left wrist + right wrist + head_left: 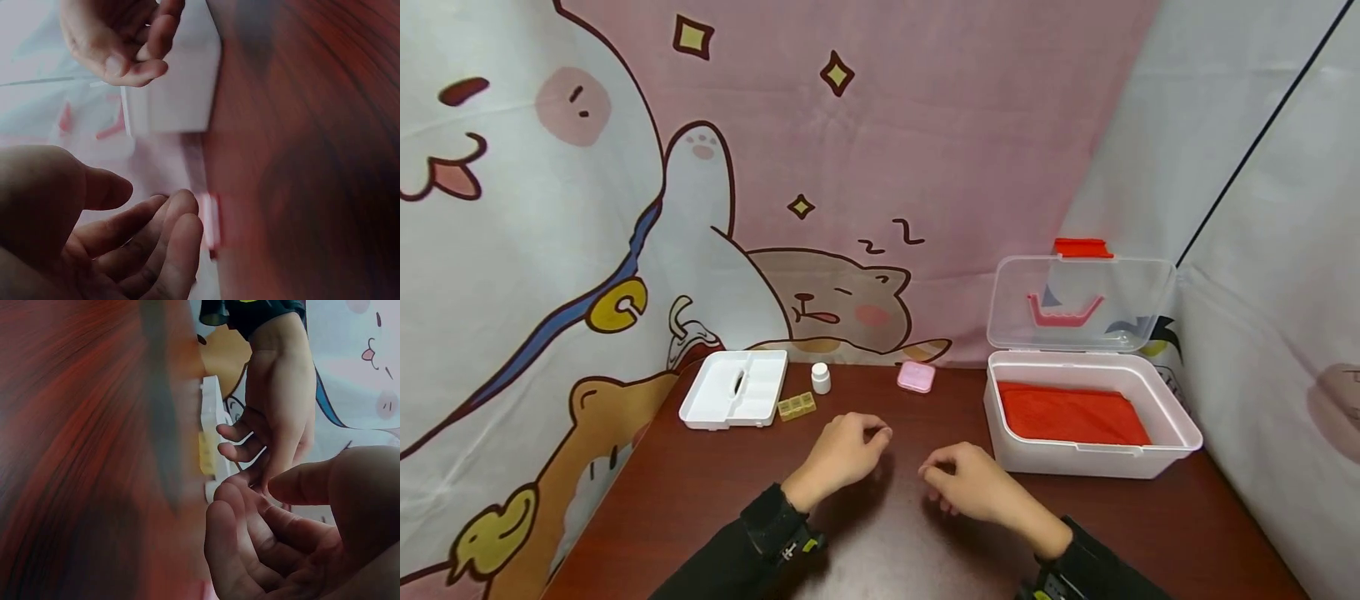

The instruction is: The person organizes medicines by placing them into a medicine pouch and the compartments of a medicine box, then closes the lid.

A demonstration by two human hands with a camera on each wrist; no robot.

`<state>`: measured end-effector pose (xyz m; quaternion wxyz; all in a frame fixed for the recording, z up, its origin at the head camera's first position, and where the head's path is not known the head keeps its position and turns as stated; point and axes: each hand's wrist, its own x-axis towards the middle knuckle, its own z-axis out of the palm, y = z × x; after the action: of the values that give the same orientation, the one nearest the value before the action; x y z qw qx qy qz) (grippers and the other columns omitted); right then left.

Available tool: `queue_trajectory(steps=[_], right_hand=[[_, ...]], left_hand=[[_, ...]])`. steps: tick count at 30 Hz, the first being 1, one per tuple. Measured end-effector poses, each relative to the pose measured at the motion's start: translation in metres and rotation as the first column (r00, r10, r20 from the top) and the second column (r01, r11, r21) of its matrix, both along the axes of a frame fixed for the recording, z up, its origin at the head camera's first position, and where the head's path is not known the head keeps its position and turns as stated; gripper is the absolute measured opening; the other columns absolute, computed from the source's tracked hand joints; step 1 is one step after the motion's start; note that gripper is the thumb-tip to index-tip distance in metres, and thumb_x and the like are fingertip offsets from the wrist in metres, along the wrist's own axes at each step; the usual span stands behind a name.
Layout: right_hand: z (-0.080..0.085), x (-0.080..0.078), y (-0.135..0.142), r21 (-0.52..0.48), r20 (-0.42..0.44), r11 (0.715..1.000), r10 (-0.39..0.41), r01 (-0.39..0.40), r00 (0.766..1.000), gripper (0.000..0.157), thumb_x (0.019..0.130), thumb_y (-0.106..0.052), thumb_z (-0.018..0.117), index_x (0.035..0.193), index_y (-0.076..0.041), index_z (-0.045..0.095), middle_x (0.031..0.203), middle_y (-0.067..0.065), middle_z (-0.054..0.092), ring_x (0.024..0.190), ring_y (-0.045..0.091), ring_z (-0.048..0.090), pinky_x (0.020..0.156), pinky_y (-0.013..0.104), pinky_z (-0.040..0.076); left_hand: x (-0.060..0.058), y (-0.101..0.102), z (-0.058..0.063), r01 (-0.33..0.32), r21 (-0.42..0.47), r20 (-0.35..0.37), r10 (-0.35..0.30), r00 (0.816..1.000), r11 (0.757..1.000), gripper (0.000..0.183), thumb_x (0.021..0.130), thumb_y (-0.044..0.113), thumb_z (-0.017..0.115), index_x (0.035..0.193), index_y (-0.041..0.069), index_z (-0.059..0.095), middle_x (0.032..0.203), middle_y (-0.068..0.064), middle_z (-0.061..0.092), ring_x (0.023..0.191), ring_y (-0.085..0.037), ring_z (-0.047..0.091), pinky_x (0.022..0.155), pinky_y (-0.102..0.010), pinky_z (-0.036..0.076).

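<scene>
Both hands hover over the middle of the brown table, apart from each other, fingers loosely bent and holding nothing. My left hand (pixel 842 450) is nearest a small yellow pill organizer (pixel 797 406) and a white bottle (pixel 821 378). Behind the gap between the hands lies a small pink case (pixel 916 377). My right hand (pixel 973 483) is just left of a white plastic box (pixel 1075 458), whose clear lid (pixel 1078 304) stands raised. Folded red cloth (pixel 1071 414) lies inside that box. In the right wrist view, the right fingers (pixel 228 544) curve with the palm in sight.
At the back left of the table (pixel 880 567) sits a flat white case (pixel 736 390) with a dark slot. A printed cartoon curtain (pixel 962 167) hangs behind the table, and a white curtain (pixel 1262 333) hangs along the right side.
</scene>
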<state>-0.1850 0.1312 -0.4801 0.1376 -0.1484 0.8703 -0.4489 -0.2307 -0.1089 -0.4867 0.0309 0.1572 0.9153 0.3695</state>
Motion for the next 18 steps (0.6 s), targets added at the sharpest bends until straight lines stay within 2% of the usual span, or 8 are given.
queue_trajectory(steps=[4,6,11,16,18], right_hand=[[-0.003,-0.018,-0.038,-0.001,0.034,0.999,0.04,-0.04,0.999,0.024,0.105,-0.022,0.068,0.094,-0.003,0.08,0.072,0.009,0.076,0.052,0.012,0.063,0.052,0.029,0.055],[-0.003,-0.026,-0.06,0.012,0.042,0.998,0.053,-0.054,0.998,0.027,0.106,-0.023,0.068,0.091,-0.003,0.08,0.07,0.006,0.075,0.052,0.012,0.063,0.052,0.028,0.054],[0.003,-0.048,-0.117,0.001,0.082,0.999,0.034,-0.035,0.996,0.032,0.106,-0.024,0.069,0.089,0.001,0.08,0.066,0.004,0.071,0.053,0.014,0.063,0.055,0.034,0.06],[0.004,-0.071,-0.167,-0.052,0.146,0.998,-0.036,0.044,0.989,0.033,0.107,-0.023,0.067,0.091,0.002,0.082,0.063,0.003,0.068,0.052,0.014,0.062,0.054,0.032,0.061],[0.0,-0.077,-0.185,-0.088,0.186,0.993,-0.056,0.074,0.981,0.035,0.109,-0.025,0.067,0.091,0.002,0.081,0.063,0.004,0.067,0.052,0.014,0.062,0.053,0.031,0.061]], left_hand=[[-0.01,-0.027,-0.006,-0.091,-0.013,0.022,0.092,0.996,0.996,0.027,0.11,0.031,0.065,0.111,0.011,0.084,0.079,0.0,0.079,0.059,-0.009,0.064,0.067,-0.032,0.05],[-0.016,-0.043,-0.005,-0.158,-0.019,0.023,0.158,0.987,0.987,0.027,0.11,0.031,0.065,0.106,0.012,0.083,0.08,0.0,0.08,0.058,-0.009,0.065,0.067,-0.032,0.05],[-0.029,-0.091,0.007,-0.322,-0.014,0.06,0.322,0.945,0.947,0.035,0.111,0.035,0.061,0.097,0.011,0.082,0.078,-0.004,0.08,0.059,-0.016,0.069,0.06,-0.032,0.049],[-0.043,-0.158,0.012,-0.423,-0.08,0.022,0.426,0.904,0.902,0.051,0.113,0.042,0.053,0.092,0.005,0.081,0.075,-0.006,0.08,0.063,-0.016,0.067,0.06,-0.033,0.046],[-0.045,-0.183,0.011,-0.458,-0.11,0.01,0.462,0.887,0.882,0.053,0.113,0.043,0.052,0.097,0.002,0.081,0.076,-0.005,0.08,0.065,-0.018,0.067,0.06,-0.034,0.046]])
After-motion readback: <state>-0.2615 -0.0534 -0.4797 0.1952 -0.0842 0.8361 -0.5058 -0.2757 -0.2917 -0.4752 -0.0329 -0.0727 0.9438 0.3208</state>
